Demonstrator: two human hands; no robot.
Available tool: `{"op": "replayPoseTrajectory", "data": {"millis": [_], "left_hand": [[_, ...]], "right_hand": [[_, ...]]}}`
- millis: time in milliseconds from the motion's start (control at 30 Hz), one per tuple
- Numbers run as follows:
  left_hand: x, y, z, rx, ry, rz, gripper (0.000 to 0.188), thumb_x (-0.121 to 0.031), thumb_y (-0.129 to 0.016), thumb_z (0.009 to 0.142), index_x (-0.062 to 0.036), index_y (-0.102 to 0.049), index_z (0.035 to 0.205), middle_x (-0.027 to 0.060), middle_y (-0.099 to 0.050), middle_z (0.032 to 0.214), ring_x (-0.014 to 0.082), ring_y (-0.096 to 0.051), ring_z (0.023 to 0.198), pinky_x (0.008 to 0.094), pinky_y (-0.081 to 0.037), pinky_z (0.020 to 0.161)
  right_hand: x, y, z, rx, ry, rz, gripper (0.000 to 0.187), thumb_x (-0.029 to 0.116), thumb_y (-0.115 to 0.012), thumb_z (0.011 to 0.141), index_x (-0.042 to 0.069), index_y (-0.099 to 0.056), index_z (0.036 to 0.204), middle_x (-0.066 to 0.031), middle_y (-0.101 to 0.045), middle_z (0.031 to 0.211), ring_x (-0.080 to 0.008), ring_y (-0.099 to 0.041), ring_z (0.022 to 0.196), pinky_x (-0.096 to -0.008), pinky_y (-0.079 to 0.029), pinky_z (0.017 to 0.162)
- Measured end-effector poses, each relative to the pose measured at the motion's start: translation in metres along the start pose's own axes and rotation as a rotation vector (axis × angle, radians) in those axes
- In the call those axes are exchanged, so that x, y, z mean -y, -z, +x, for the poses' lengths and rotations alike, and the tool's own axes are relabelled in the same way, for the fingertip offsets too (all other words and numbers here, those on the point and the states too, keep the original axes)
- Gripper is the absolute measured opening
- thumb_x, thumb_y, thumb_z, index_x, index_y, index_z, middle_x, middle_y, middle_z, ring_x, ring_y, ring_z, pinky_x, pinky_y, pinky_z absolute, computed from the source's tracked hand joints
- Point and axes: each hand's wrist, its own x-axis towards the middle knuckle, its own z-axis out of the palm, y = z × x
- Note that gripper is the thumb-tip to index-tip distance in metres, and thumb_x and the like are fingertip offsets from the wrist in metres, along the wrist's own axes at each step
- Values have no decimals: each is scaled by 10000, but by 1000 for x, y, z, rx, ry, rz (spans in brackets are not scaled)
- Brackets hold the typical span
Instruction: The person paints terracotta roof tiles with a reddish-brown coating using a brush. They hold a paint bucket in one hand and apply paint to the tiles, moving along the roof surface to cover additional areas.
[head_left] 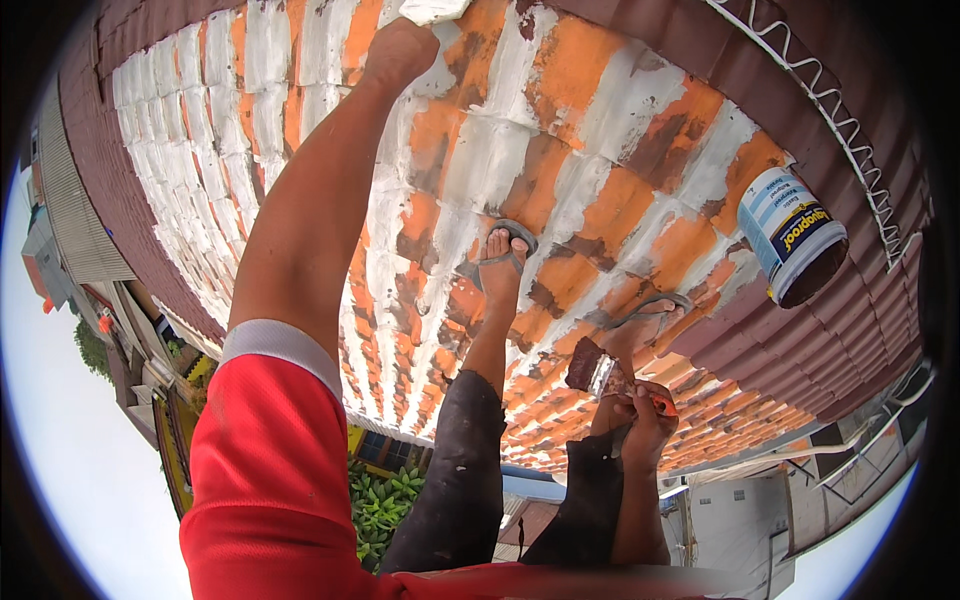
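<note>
My left arm, in a red sleeve with a pale cuff, stretches up to the top of the picture. There my left hand (402, 50) is closed, its knuckles over the tiles, against a white piece (434, 10) cut off by the picture's edge; what that piece is, I cannot make out. Low on the right, my right hand (650, 420) grips a paintbrush (592, 372) by its orange handle. Reddish-brown paint covers the bristles, which point up and left over my sandaled foot. Beneath lie roof tiles (600, 205), orange with white and brown patches.
A white and blue paint bucket (785, 225) with a brown-stained mouth sits on the right. Both my feet, in sandals (515, 235), stand on the sloping tiles. Maroon roof sheeting (850, 340) and a white coiled metal strip (825, 95) lie beyond; green plants (385, 505) show below the eave.
</note>
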Motion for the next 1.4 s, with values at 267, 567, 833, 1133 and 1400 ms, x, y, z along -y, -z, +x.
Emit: {"op": "replayPoseTrajectory", "data": {"millis": [267,567,833,1133,1400], "left_hand": [[11,10,-27,-18,574,-887,455,-400,-622,1061,33,-760,1041,62,-600,655,182,-561,542,393,-464,546],[-23,-104,-131,179,465,-423,385,-197,-522,1029,82,-788,1037,339,-757,1117,468,-748,1095,516,-599,971],[-39,-100,-174,61,590,-571,397,-304,-557,1041,58,-711,993,358,-734,1052,506,-725,1045,544,-580,928],[-42,-90,-167,125,570,-491,418,-306,-571,1032,72,-747,1065,349,-750,1074,520,-728,1073,553,-578,971],[-50,-162,-253,594,488,-339,419,-296,-561,1015,51,-757,1144,317,-753,1194,469,-731,1152,525,-571,1030]], "right_hand": [[-8,5,2,12,55,-39,216,166,-705,1044,-19,-702,1157,-72,-719,988,-175,-756,783,-293,-631,673],[7,-1,7,37,50,-50,216,158,-693,1047,-29,-698,1156,-89,-718,1020,-179,-759,826,-301,-639,687],[36,0,3,49,-62,-5,177,82,-697,1022,-40,-715,1149,-107,-718,1040,-178,-737,895,-303,-637,726],[37,3,4,54,-33,-81,178,85,-689,1035,-39,-712,1160,-110,-716,1047,-183,-745,866,-292,-650,721],[35,5,2,68,-79,-81,194,104,-693,1036,-43,-711,1161,-115,-721,1041,-190,-755,813,-298,-617,709]]}}
